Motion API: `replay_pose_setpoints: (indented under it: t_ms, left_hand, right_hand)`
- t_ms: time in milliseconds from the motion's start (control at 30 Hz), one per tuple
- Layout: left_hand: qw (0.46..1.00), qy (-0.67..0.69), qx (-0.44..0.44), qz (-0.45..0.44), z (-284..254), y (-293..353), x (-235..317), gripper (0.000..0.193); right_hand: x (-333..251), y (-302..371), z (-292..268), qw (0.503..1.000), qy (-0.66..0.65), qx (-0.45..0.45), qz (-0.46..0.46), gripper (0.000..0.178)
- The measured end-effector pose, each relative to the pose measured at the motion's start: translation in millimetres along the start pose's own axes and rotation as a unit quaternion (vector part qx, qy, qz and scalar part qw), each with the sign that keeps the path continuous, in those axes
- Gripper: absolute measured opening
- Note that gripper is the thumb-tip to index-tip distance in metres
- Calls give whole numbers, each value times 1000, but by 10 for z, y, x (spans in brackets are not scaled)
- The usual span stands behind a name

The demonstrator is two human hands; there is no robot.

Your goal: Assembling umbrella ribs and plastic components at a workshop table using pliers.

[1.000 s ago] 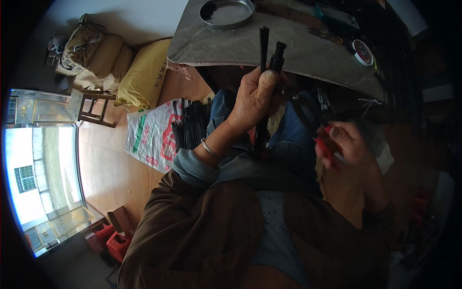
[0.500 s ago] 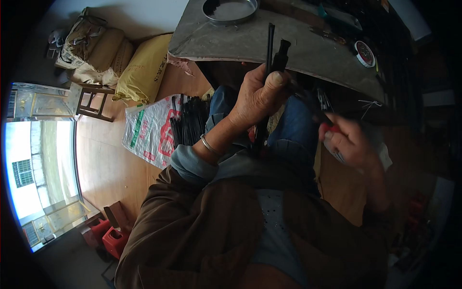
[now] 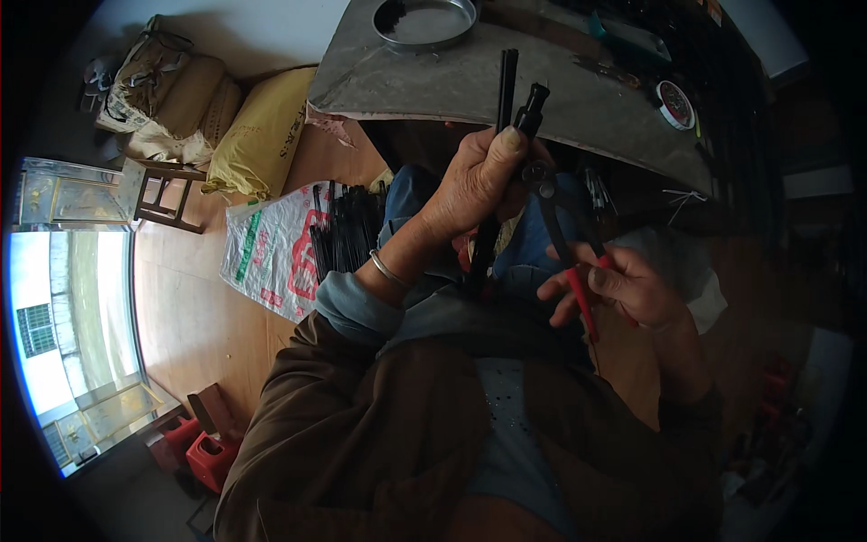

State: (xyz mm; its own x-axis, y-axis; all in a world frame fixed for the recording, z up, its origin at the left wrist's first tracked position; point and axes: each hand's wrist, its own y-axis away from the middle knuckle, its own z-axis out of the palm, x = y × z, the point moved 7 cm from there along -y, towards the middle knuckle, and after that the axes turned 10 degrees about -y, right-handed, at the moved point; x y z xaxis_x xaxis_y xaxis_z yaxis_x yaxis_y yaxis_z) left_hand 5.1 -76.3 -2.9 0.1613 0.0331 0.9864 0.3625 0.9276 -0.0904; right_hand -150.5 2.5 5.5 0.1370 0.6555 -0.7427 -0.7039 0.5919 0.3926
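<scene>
Upright in my closed left hand [image 3: 477, 176] are slim black rods [image 3: 508, 86] and a thicker black piece with a narrow stepped tip [image 3: 533, 107]; their lower part runs down toward my lap. My right hand [image 3: 646, 289] grips end-cutting pliers [image 3: 576, 287] with red handles, which stand spread apart. The pliers' round head is beside the fingers of my left hand, and what lies between the jaws cannot be made out. To the left of my legs, a bundle of black rods [image 3: 348, 230] rests on a white plastic sack [image 3: 262, 248] with red and green print.
Ahead is a grey table [image 3: 424, 86] bearing a round metal pan [image 3: 432, 43], a green tray [image 3: 629, 41] and a round tin [image 3: 675, 106]. Far left are a yellow sack [image 3: 257, 135], a stacked pile of sacks [image 3: 176, 95] and a wooden stool [image 3: 167, 194]. Red containers [image 3: 212, 461] stand lower left.
The pliers have come closer to my left hand, and their handles now show spread, with the right fingers stretched around them. The black rods in my left hand have shifted slightly.
</scene>
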Motion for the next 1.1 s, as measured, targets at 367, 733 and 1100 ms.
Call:
replay_pose_setpoints:
  t_ms: [367, 733, 1100]
  left_hand:
    - [999, 32, -19, -18, -1, -58, -51, 65]
    - [998, 51, -8, -23, -18, -45, -63, 62]
    - [999, 23, -41, -27, 37, -147, -48, 67]
  right_hand:
    - [59, 6, 105, 999, -30, -16, 42, 48]
    - [35, 2, 133, 999, -9, 11, 53, 43]
    - [295, -160, -7, 996, -4, 37, 76, 46]
